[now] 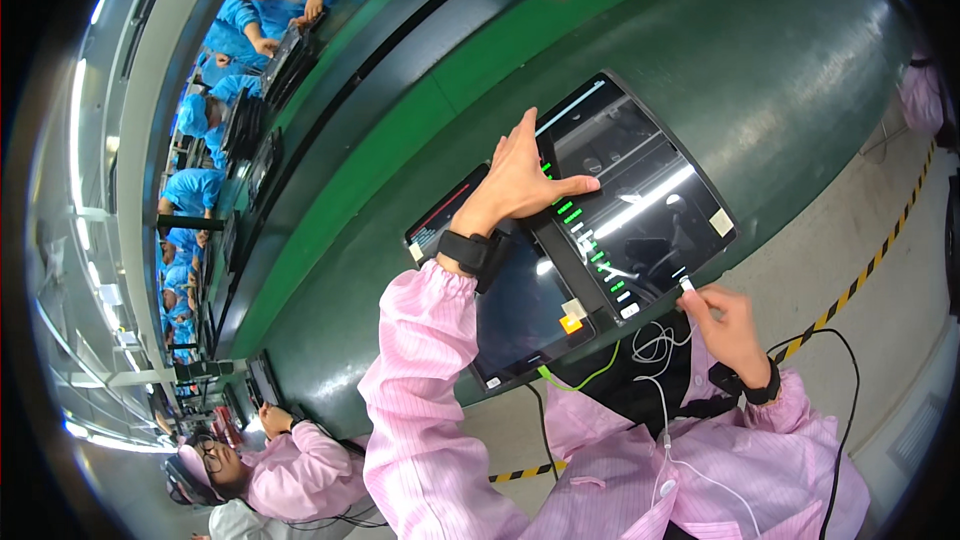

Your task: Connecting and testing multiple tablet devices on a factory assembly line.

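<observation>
My left hand (515,178) spreads its fingers over the upper left part of a dark tablet (640,145), thumb extended across the screen. Green and white bars run along that tablet's left side. At its lower right edge, my right hand (728,328) pinches a small white cable plug (686,284); whether the plug sits in a port I cannot tell. From there a thin white cable (655,378) loops down in front of my pink jacket. Beneath my left wrist lies a second tablet (530,290), dark-screened, with yellow and pale stickers near its lower corner.
A green cable (590,380) runs from the second tablet's lower edge. Both tablets rest on a green worktable (760,70). Left of it stretches a conveyor line (400,30) with several workers in blue. A person in pink (300,470) sits at lower left. Yellow-black tape (890,245) marks the floor.
</observation>
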A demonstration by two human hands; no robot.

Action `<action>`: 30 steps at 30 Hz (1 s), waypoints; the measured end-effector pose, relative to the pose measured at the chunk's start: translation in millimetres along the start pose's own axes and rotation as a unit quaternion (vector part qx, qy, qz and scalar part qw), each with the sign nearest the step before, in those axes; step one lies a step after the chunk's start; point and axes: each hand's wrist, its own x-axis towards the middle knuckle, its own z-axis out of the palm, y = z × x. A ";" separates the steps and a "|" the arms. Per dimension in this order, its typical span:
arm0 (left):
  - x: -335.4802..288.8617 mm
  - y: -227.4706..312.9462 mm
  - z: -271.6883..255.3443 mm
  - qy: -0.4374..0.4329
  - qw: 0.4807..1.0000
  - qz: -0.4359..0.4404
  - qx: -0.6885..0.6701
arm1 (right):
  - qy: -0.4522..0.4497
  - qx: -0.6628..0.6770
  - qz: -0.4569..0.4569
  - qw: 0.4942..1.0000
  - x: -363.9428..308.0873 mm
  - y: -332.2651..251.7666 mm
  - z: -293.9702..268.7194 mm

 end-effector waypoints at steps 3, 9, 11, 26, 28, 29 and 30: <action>0.6 -5.0 -3.1 -0.037 0.999 0.023 0.007 | 0.071 -0.120 -0.103 0.985 -5.6 -22.2 -17.9; -1.3 -1.7 4.4 -0.043 0.986 0.071 0.146 | -0.523 0.075 -0.198 0.826 -30.0 -41.1 -26.9; -3.9 -0.3 -0.9 -0.037 0.996 0.048 0.061 | -0.595 0.108 -0.180 0.776 -32.0 -37.0 -20.3; -187.0 -68.4 -8.5 0.238 0.935 -0.148 -0.216 | -0.434 0.107 -0.232 0.864 -12.4 -60.2 -7.4; -201.9 -81.3 14.2 0.269 0.889 -0.186 -0.321 | -0.371 0.125 -0.275 0.878 -12.6 -62.0 3.1; -210.0 -85.0 25.4 0.284 0.872 -0.169 -0.360 | -0.353 0.133 -0.285 0.881 -12.9 -62.7 8.5; -214.3 -88.5 35.8 0.297 0.847 -0.185 -0.401 | -0.333 0.151 -0.291 0.884 -12.8 -63.2 13.2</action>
